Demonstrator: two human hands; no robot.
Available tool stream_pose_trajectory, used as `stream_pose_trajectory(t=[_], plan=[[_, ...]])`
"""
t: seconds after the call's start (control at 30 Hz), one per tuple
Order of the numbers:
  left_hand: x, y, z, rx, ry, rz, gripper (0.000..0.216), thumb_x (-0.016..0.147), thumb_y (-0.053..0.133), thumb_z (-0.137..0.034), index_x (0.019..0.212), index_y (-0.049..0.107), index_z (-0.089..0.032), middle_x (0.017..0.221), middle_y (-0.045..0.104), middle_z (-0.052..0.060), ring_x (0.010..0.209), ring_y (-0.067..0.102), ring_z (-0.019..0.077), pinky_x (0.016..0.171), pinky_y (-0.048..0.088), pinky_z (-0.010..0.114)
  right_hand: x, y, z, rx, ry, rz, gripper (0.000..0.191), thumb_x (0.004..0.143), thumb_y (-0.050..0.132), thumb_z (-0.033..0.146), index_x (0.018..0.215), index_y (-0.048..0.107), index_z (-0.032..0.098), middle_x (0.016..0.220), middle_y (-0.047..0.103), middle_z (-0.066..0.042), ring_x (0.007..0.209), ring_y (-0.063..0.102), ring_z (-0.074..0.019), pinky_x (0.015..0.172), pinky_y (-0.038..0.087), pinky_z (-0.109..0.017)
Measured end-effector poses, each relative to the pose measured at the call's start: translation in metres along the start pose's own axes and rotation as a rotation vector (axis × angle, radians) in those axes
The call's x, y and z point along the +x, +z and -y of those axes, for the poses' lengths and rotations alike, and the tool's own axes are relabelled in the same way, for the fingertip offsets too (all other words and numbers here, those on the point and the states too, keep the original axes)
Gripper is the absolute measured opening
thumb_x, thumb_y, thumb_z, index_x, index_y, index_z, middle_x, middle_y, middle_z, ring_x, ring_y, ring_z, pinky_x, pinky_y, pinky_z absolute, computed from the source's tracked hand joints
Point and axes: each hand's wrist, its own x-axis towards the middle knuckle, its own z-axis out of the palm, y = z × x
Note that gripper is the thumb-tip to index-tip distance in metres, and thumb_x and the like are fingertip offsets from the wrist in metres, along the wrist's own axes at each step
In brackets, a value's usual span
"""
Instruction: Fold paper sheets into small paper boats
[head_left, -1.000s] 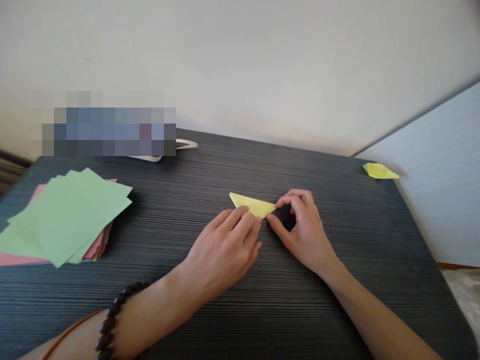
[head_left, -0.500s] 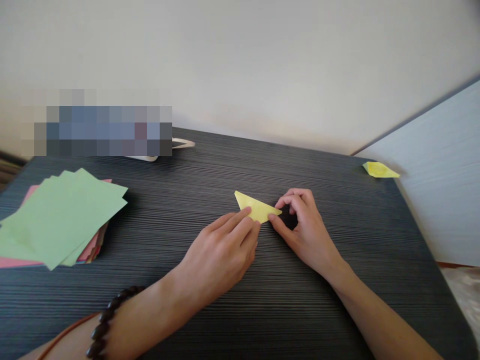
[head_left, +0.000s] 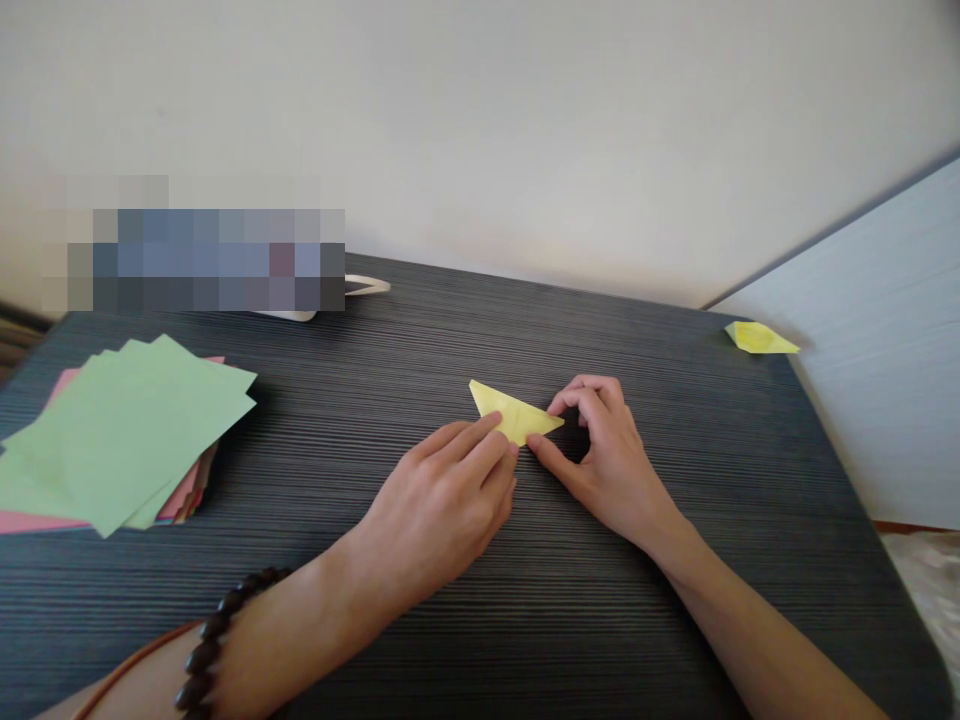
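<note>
A small piece of folded yellow paper (head_left: 517,417) lies on the dark table, with a long straight upper edge and pointed ends. My left hand (head_left: 450,490) presses its fingertips onto the lower left part and covers some of it; the thumb is mostly hidden. At the right end, my right hand (head_left: 600,450) has its thumb at the lower edge and its index finger at the upper edge, with the pointed corner between them. A dark beaded bracelet (head_left: 202,655) circles my left wrist.
Green paper sheets (head_left: 135,420) lie fanned over pink ones at the left. Another folded yellow paper piece (head_left: 757,338) rests at the far right corner of the table (head_left: 420,340). A blurred-out object (head_left: 217,260) stands at the back left, near the wall (head_left: 525,130).
My right thumb has slid slightly left along the paper's lower edge, and the index finger has shifted a little too. The paper and my left hand stay nearly where they were.
</note>
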Motion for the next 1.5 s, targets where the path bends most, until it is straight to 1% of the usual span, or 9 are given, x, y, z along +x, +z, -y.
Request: stream_pose_trajectory(t=[0.23, 0.37, 0.57, 0.7, 0.8, 0.93, 1.03, 1.3, 1.5], plan=[[0.0, 0.002, 0.002, 0.019, 0.002, -0.004, 0.019, 0.09, 0.046, -0.017, 0.096, 0.064, -0.013, 0.092, 0.065, 0.007, 0.104, 0.06, 0.0221, 0.086, 0.052, 0.036, 0.003, -0.01, -0.008, 0.135, 0.006, 0.037, 0.014, 0.078, 0.056, 0.018, 0.092, 0.052, 0.022, 0.098, 0.047, -0.005, 0.075, 0.046, -0.0156, 0.074, 0.045, -0.035], [-0.001, 0.001, 0.004, 0.014, 0.031, 0.016, 0.02, 0.09, 0.046, -0.016, 0.099, 0.063, -0.013, 0.093, 0.065, 0.007, 0.101, 0.06, 0.0223, 0.084, 0.051, 0.037, 0.004, -0.013, -0.011, 0.162, 0.008, 0.061, 0.014, 0.081, 0.051, 0.014, 0.092, 0.053, 0.022, 0.095, 0.046, -0.004, 0.074, 0.047, -0.0147, 0.075, 0.045, -0.035], [-0.001, 0.001, 0.004, -0.059, 0.011, 0.042, 0.02, 0.09, 0.045, -0.016, 0.098, 0.064, -0.013, 0.09, 0.062, 0.006, 0.099, 0.058, 0.023, 0.084, 0.05, 0.039, 0.003, -0.01, -0.013, 0.153, 0.042, 0.021, 0.017, 0.086, 0.046, 0.015, 0.098, 0.056, 0.022, 0.097, 0.046, -0.004, 0.074, 0.048, -0.0137, 0.076, 0.045, -0.033], [0.0, 0.006, 0.009, -0.224, -0.058, 0.037, 0.02, 0.09, 0.047, -0.017, 0.099, 0.065, -0.017, 0.09, 0.06, 0.006, 0.098, 0.054, 0.0213, 0.087, 0.048, 0.039, -0.001, -0.003, -0.01, 0.034, -0.018, -0.004, 0.026, 0.089, 0.05, 0.029, 0.112, 0.056, 0.022, 0.108, 0.048, -0.007, 0.088, 0.053, -0.0182, 0.081, 0.045, -0.037], [0.001, 0.01, 0.014, -0.406, -0.156, -0.049, 0.02, 0.091, 0.048, -0.017, 0.1, 0.065, -0.019, 0.096, 0.059, 0.005, 0.097, 0.051, 0.0176, 0.088, 0.046, 0.034, -0.004, 0.001, -0.007, -0.087, -0.095, 0.023, 0.037, 0.085, 0.057, 0.039, 0.119, 0.055, 0.024, 0.113, 0.05, -0.008, 0.101, 0.051, -0.0228, 0.087, 0.042, -0.041], [0.001, 0.011, 0.019, -0.251, -0.334, -0.052, 0.025, 0.089, 0.052, -0.024, 0.113, 0.06, -0.019, 0.113, 0.056, 0.008, 0.107, 0.044, 0.0246, 0.09, 0.041, 0.044, -0.004, 0.002, -0.007, -0.086, -0.14, 0.042, 0.027, 0.086, 0.056, 0.037, 0.112, 0.06, 0.027, 0.111, 0.053, -0.006, 0.098, 0.053, -0.0208, 0.085, 0.042, -0.04], [0.0, 0.01, 0.019, -0.171, -0.351, 0.005, 0.031, 0.089, 0.053, -0.028, 0.118, 0.057, -0.021, 0.117, 0.056, 0.008, 0.108, 0.044, 0.0269, 0.087, 0.039, 0.046, -0.003, 0.0, -0.008, -0.048, -0.172, 0.046, 0.024, 0.086, 0.057, 0.034, 0.109, 0.061, 0.026, 0.109, 0.055, -0.005, 0.099, 0.052, -0.0207, 0.086, 0.042, -0.04], [0.001, 0.008, 0.019, -0.295, -0.357, -0.021, 0.022, 0.087, 0.055, -0.024, 0.108, 0.061, -0.02, 0.11, 0.057, 0.007, 0.105, 0.045, 0.0238, 0.089, 0.04, 0.042, -0.002, -0.001, -0.005, 0.012, -0.24, -0.006, 0.019, 0.083, 0.062, 0.031, 0.101, 0.061, 0.023, 0.104, 0.059, -0.004, 0.099, 0.051, -0.0201, 0.087, 0.04, -0.038], [0.002, 0.011, 0.024, -0.357, -0.353, -0.038, 0.015, 0.091, 0.049, -0.022, 0.094, 0.064, -0.021, 0.094, 0.062, 0.004, 0.094, 0.046, 0.0205, 0.085, 0.042, 0.039, -0.004, -0.002, -0.005, -0.02, -0.241, -0.015, 0.012, 0.085, 0.06, 0.029, 0.095, 0.065, 0.026, 0.099, 0.059, -0.002, 0.095, 0.051, -0.0193, 0.086, 0.038, -0.038]])
